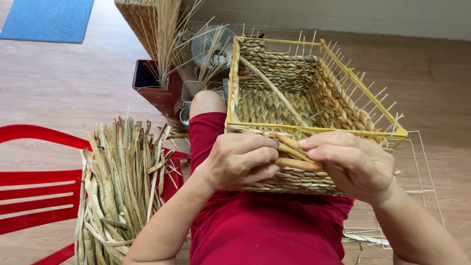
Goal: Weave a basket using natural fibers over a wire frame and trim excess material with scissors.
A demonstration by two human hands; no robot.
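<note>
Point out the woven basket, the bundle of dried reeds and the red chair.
woven basket (274,105), head view, inner woven floor.
bundle of dried reeds (120,186), head view, middle of the stalks.
red chair (34,189), head view, seat slat.

Half-woven rectangular straw basket (294,93) on yellow wire frame, tilted on the lap, near wall unfinished.

Rough woven straw basket (294,93) on glossy yellow metal frame (363,91); matt dried reeds (117,181).

soft, even daylight fills my view, bright with no glare and only faint shadows under my hands (294,162). everything looks sharp, though my fingers blur slightly. the wide lens bends the floor (64,83) lines near the edges.
</note>
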